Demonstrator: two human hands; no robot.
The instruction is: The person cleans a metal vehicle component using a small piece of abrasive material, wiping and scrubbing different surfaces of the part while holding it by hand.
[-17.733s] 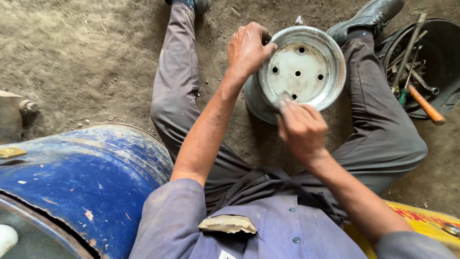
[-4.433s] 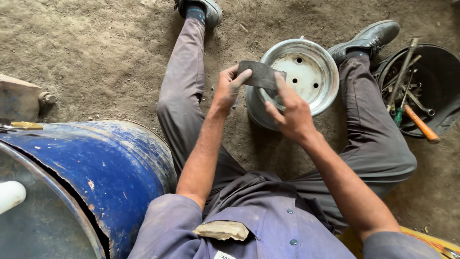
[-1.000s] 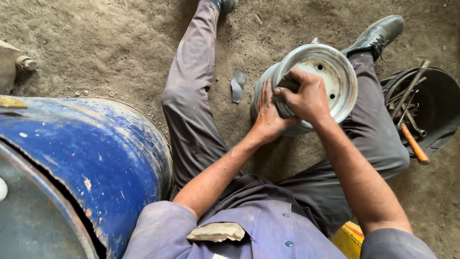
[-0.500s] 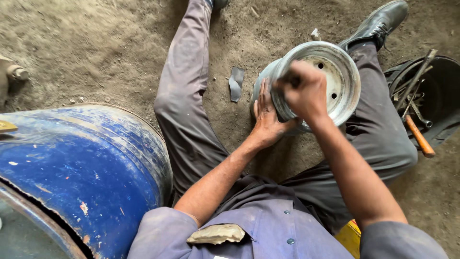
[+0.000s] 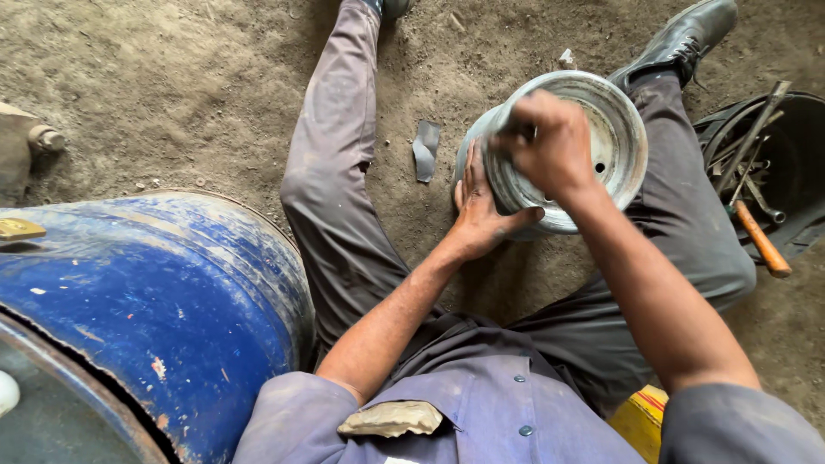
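Dirt floor lies all around a person sitting with legs spread wide. The round metal wheel rim sits between the legs, tipped on its side. The left hand lies flat on the rim's near outer wall, fingers pressed together. The right hand is curled in a fist at the rim's top edge; what it pinches is hidden. A grey scrap lies just beside the rim. A blue drum crowds the left leg. A black tub of tools sits close on the right.
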